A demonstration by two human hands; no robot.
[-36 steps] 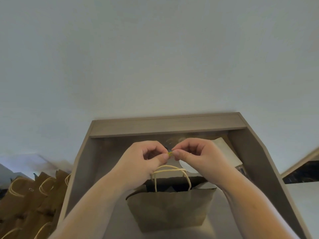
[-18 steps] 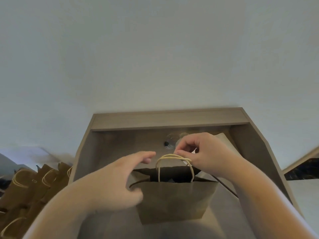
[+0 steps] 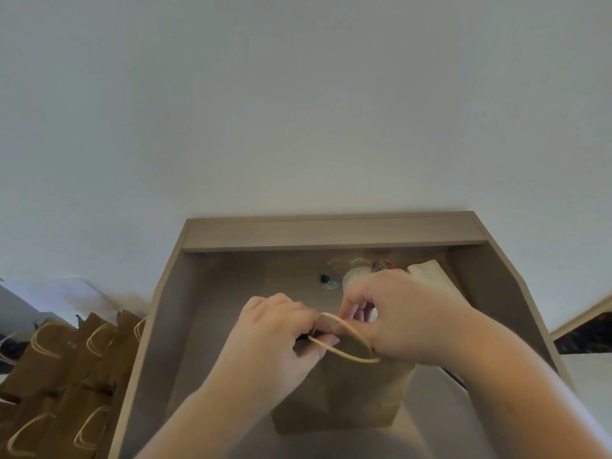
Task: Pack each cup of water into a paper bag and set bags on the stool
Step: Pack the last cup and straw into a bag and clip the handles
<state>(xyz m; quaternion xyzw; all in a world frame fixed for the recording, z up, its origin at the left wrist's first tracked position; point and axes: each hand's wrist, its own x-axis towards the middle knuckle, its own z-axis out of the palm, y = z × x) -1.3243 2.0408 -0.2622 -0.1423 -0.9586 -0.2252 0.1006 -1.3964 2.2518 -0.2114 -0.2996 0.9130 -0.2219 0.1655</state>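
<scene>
A brown paper bag (image 3: 341, 395) stands upright on the desk surface inside a wooden alcove. My left hand (image 3: 278, 339) pinches the bag's top edge at the left. My right hand (image 3: 397, 319) grips the top edge at the right. The bag's cream twine handles (image 3: 344, 339) loop between my two hands and fold forward. What is inside the bag is hidden. Behind my right hand stand clear plastic cups (image 3: 354, 276), partly hidden.
The wooden alcove (image 3: 331, 231) has side walls close at left and right. Several packed brown bags (image 3: 66, 369) with twine handles stand low at the left. A cream folded paper stack (image 3: 430, 276) and a small colourful object (image 3: 384, 267) lie at the back right.
A second ago both hands pinched something small above the bag. My left hand then dropped to the bag's side, and now both hands hold the top edge together with the handles bent forward.
</scene>
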